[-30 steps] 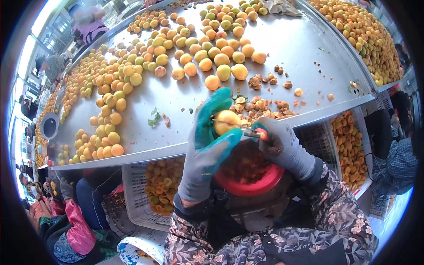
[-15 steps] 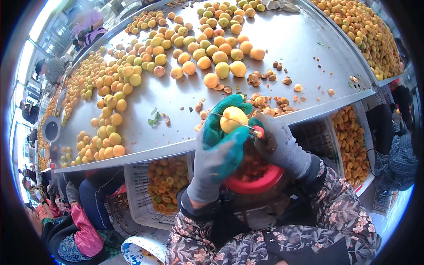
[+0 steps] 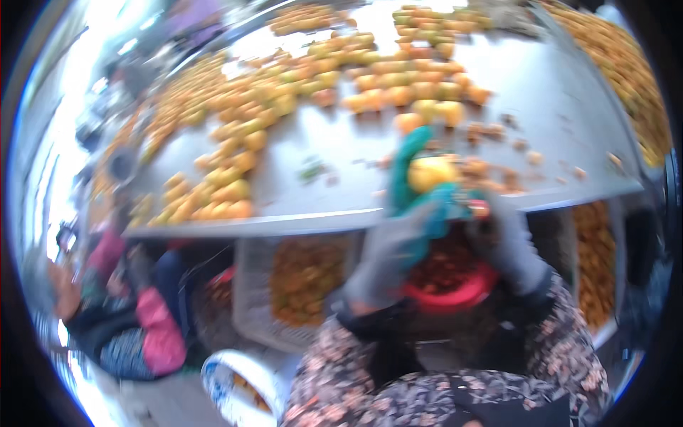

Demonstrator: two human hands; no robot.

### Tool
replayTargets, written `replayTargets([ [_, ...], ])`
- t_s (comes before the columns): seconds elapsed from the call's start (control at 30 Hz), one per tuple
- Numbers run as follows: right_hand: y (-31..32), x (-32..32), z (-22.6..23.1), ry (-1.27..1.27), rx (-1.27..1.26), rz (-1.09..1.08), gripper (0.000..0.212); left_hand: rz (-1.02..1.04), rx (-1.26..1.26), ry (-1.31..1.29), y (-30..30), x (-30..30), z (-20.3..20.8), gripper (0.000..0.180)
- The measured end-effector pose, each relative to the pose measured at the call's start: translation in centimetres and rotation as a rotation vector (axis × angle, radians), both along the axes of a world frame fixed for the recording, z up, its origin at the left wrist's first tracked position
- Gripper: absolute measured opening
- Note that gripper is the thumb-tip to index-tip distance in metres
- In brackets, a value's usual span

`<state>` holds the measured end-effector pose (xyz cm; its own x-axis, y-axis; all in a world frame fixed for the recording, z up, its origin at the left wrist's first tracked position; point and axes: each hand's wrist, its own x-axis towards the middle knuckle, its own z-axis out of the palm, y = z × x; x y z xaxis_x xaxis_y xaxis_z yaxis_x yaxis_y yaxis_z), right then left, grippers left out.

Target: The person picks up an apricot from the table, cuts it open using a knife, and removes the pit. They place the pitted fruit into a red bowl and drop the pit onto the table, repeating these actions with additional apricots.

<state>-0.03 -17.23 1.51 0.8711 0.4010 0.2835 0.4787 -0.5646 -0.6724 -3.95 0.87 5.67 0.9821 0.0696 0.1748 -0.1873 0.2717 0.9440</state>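
Observation:
Both hands wear grey gloves, the left one with a green palm and fingers. My left hand (image 3: 402,231) is closed around a yellow-orange apricot (image 3: 432,173) at the table's near edge. Close beside it, my right hand (image 3: 509,235) grips a small knife (image 3: 479,208) by its red end; motion blur hides the blade and whether it touches the fruit. Below the hands sits a pink-red basin (image 3: 455,302) with dark reddish-brown bits inside. Brownish fruit scraps (image 3: 491,169) lie on the metal just beyond the hands.
Whole apricots (image 3: 235,185) spread over the metal table (image 3: 341,192), with another heap (image 3: 619,71) at far right. Under the edge stand a pale crate (image 3: 249,285) of fruit and, at right, apricot halves (image 3: 594,263). A white bucket (image 3: 213,377) and a pink-sleeved person (image 3: 163,334) are at left.
The whole view has swung, so table, basin and hands appear farther right and the picture is smeared. The left hand still holds the apricot, the right hand the knife.

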Motion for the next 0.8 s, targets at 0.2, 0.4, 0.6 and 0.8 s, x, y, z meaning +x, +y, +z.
replayTargets([
  [0.2, -0.6, 1.9, -3.6, -0.137, 0.198, 0.066, 0.034, -0.158, -0.659, 0.06, -1.5, 2.5, -1.5, 0.033],
  [0.4, -3.6, 4.0, -6.8, -0.111, 0.089, 0.048, 0.043, -0.134, -0.662, -0.146, -3.3, 2.8, -4.0, 0.042],
  [0.6, -2.5, 3.9, -6.1, 0.079, 0.136, 0.034, 0.039, 0.077, -0.244, -0.197, -2.6, 4.0, -4.3, 0.034],
  [0.8, 1.3, 2.1, -3.8, -0.047, 0.264, 0.091, 0.047, -0.011, -0.719, -0.158, -3.8, 4.1, -6.5, 0.033],
])
